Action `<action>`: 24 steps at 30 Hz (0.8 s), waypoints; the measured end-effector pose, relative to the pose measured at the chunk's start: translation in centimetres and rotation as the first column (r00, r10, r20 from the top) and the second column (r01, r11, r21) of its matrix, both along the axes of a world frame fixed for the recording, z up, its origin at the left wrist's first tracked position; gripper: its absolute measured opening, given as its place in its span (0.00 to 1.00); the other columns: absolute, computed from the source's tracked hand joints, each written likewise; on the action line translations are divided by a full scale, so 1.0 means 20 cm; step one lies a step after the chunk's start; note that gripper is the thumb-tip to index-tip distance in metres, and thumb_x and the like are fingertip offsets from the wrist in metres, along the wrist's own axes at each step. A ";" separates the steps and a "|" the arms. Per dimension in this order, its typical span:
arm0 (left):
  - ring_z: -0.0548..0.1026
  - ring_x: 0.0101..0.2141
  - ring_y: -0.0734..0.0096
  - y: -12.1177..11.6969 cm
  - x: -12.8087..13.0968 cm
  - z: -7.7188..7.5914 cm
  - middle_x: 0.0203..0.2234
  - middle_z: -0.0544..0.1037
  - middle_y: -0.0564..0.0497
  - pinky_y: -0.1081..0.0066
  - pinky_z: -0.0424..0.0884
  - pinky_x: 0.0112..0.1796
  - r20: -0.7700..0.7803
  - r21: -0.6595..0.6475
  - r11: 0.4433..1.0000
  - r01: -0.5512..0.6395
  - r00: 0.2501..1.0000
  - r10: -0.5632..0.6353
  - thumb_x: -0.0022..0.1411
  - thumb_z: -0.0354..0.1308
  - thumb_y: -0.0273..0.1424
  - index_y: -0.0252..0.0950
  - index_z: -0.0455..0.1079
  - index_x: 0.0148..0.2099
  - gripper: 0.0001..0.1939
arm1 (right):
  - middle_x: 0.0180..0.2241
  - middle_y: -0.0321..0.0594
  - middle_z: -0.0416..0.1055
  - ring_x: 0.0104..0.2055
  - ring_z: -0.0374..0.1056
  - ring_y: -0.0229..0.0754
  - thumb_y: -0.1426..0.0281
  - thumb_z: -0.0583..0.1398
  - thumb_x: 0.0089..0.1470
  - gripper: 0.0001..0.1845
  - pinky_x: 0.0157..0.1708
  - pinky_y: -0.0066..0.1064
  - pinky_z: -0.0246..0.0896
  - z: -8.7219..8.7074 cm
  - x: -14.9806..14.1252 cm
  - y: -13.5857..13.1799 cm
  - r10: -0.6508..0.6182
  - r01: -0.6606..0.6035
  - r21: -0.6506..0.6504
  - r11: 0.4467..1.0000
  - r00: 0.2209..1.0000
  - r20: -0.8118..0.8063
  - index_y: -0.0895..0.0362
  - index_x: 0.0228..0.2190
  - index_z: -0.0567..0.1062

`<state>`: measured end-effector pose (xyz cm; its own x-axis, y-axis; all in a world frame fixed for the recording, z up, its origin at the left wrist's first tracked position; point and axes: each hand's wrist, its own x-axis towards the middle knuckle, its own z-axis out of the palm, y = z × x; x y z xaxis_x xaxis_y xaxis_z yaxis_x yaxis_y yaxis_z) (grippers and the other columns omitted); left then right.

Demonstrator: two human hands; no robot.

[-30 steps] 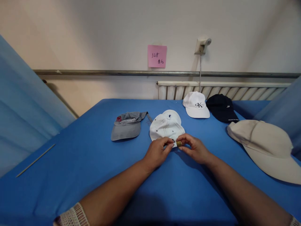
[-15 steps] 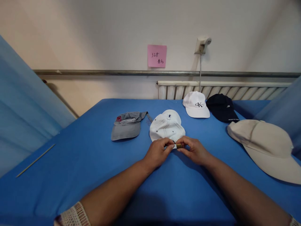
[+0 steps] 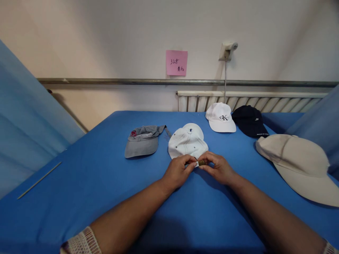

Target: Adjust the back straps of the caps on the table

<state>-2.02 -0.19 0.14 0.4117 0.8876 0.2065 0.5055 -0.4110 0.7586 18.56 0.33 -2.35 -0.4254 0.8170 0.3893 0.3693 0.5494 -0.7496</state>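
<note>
A white baseball cap [image 3: 186,143] with a small dark logo on its brim side lies with its back towards me, brim pointing away. Both of my hands are at its rear strap. Between thumb and fingers, my left hand [image 3: 180,170] pinches the white strap [image 3: 196,164]. My right hand [image 3: 218,168] grips the brass-coloured buckle [image 3: 201,162] on that strap, close beside the left fingertips. How far the strap runs through the buckle is hidden by the fingers.
On the blue-covered bed [image 3: 111,197] lie a grey cap [image 3: 143,141] left, a white CK cap [image 3: 221,117], a black cap [image 3: 250,121] and a beige cap [image 3: 304,158] right. A thin stick [image 3: 39,180] rests at far left. Behind stands a radiator [image 3: 251,100].
The buckle has turned slightly and moved a little left and up, with less white strap showing between my hands. Both hands keep their pinch; the other caps stay put.
</note>
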 end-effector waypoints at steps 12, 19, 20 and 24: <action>0.75 0.37 0.67 0.00 -0.02 0.05 0.35 0.79 0.51 0.70 0.67 0.38 -0.149 0.078 0.996 0.047 0.988 -0.036 0.65 0.53 0.33 0.38 0.73 0.41 0.09 | 0.32 0.36 0.69 0.32 0.66 0.38 0.70 0.61 0.54 0.07 0.34 0.31 0.63 0.01 0.00 -0.01 -0.034 0.027 -0.096 0.995 0.997 -0.073 0.54 0.38 0.73; 0.74 0.37 0.67 -0.02 0.00 0.03 0.34 0.78 0.51 0.69 0.67 0.38 -0.125 0.054 0.999 0.008 0.992 -0.001 0.64 0.54 0.32 0.38 0.72 0.41 0.07 | 0.33 0.36 0.71 0.34 0.67 0.38 0.70 0.60 0.54 0.06 0.36 0.31 0.63 0.01 -0.02 -0.02 -0.014 0.011 -0.093 0.996 0.999 -0.037 0.54 0.36 0.73; 0.74 0.37 0.67 -0.02 0.00 0.03 0.35 0.78 0.51 0.69 0.68 0.39 -0.117 0.046 0.999 -0.002 0.993 0.008 0.64 0.54 0.33 0.38 0.71 0.42 0.07 | 0.34 0.36 0.72 0.34 0.68 0.39 0.70 0.60 0.54 0.06 0.36 0.31 0.63 0.01 -0.03 -0.02 -0.013 0.010 -0.091 0.996 0.999 -0.033 0.53 0.37 0.73; 0.74 0.39 0.66 -0.02 -0.01 0.03 0.37 0.78 0.51 0.68 0.68 0.40 -0.127 0.052 0.998 0.018 0.992 -0.011 0.64 0.54 0.33 0.39 0.69 0.45 0.09 | 0.34 0.36 0.73 0.35 0.68 0.39 0.70 0.60 0.54 0.06 0.36 0.31 0.62 0.02 -0.03 -0.03 -0.023 0.022 -0.059 0.998 1.000 -0.020 0.53 0.37 0.73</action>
<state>-2.21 -0.66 0.82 0.4504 0.8705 0.1982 0.5898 -0.4568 0.6659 18.02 -0.19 -2.01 -0.3987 0.8480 0.3494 0.3650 0.4962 -0.7878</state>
